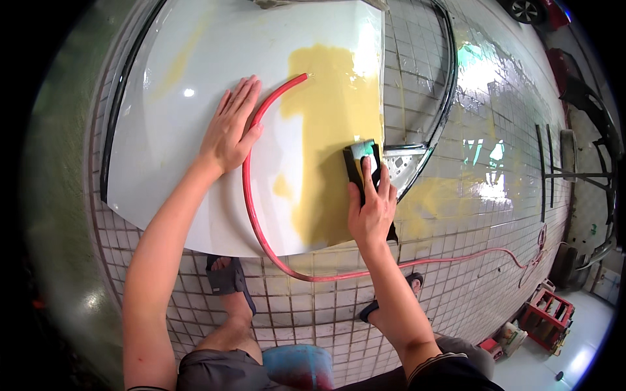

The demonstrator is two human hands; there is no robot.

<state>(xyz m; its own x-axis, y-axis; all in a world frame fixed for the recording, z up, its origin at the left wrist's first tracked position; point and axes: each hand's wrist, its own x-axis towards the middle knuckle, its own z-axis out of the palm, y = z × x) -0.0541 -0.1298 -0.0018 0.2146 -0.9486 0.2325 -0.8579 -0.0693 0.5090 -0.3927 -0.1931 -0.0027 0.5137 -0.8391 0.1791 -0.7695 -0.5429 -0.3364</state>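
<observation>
Tiled floor point(293, 319): pale, glossy at right;
Car door point(282, 159): white, outer panel facing up; yellow patch point(326, 111) along its right side;
Red hose point(247, 186): curving across the panel;
Left hand point(229, 130): flat on white, fingers nearly together, thumb overlapping the hose;
Right hand point(373, 210): clamped over the sanding block;
Sanding block point(354, 167): dark-sided, on the yellow patch, near the window frame point(450, 72).

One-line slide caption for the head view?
Left hand at a red hose on a white car door; right hand on a black block over its yellow patch.
</observation>
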